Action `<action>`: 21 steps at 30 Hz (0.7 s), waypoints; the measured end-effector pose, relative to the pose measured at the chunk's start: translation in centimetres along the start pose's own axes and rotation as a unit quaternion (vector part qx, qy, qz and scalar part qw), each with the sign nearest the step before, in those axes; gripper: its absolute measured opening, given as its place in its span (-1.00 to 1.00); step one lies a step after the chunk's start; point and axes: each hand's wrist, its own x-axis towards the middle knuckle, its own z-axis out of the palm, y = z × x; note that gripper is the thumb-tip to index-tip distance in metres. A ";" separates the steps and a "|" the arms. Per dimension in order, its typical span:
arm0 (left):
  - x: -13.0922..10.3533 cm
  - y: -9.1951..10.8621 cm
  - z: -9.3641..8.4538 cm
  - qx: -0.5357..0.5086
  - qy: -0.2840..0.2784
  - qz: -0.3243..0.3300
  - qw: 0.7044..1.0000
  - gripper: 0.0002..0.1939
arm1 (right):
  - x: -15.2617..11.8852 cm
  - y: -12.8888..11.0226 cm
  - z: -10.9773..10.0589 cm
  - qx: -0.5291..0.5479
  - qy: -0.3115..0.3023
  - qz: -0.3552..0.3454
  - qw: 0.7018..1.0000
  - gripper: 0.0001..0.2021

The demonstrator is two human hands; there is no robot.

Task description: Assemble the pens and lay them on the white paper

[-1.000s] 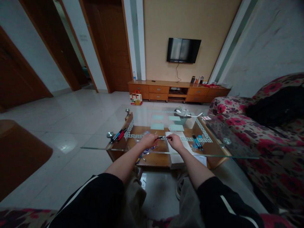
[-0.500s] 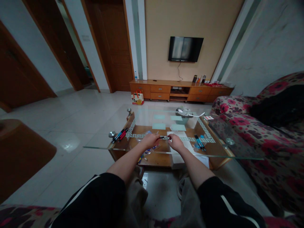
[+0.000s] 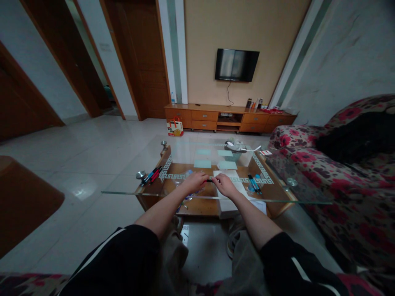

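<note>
Above the glass table [image 3: 123, 192], both hands meet around a small dark and red pen [image 3: 209, 180]. My left hand [image 3: 196, 181] is closed on its left part, where some red shows. The fingers of my right hand [image 3: 224, 184] pinch its right end. Several black, red and blue pens [image 3: 152, 176] lie in a bunch at the table's left. Several blue pens [image 3: 255, 184] lie to the right of my right hand. A white box [image 3: 228, 209] shows beneath the glass.
A basket [image 3: 233, 156] with plastic on it stands toward the table's far side, near a red and white card [image 3: 266, 152]. A flowered sofa [image 3: 333, 181] flanks the table on the right. Metal glass supports [image 3: 140, 175] mark the table's corners.
My hands have come closer together, and the gap between them on the pen is smaller. The whole view has shifted slightly.
</note>
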 end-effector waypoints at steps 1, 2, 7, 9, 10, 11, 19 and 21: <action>0.0 0.1 0.0 -0.003 0.001 0.000 1.000 -0.81 | 0.0 0.0 0.0 -0.002 -0.004 0.002 1.000 -0.63; 0.1 0.1 -0.1 -0.005 0.000 -0.002 1.000 -0.82 | 0.0 0.0 0.1 -0.005 -0.004 0.002 1.000 -0.63; 0.1 -0.4 0.1 0.001 -0.013 -0.013 1.000 -0.87 | 0.3 0.0 0.3 -0.007 0.019 -0.004 1.000 -0.69; 0.1 -0.7 0.3 0.001 -0.011 -0.006 1.000 -0.87 | 0.3 -0.1 0.4 0.004 0.019 -0.005 1.000 -0.71; 0.1 -0.8 0.4 0.000 -0.009 -0.003 1.000 -0.87 | 0.3 -0.1 0.4 0.010 0.019 -0.003 1.000 -0.73; 0.2 -0.9 0.5 -0.003 -0.007 -0.001 1.000 -0.87 | 0.3 -0.1 0.4 0.015 0.020 0.000 1.000 -0.74; 0.2 -0.9 0.4 -0.003 0.002 0.002 1.000 -0.87 | 0.3 0.0 0.5 0.054 0.017 0.018 0.998 -0.85; 0.2 -0.9 0.3 0.004 0.007 0.005 1.000 -0.87 | 0.2 0.1 0.6 0.059 0.022 0.019 0.998 -0.82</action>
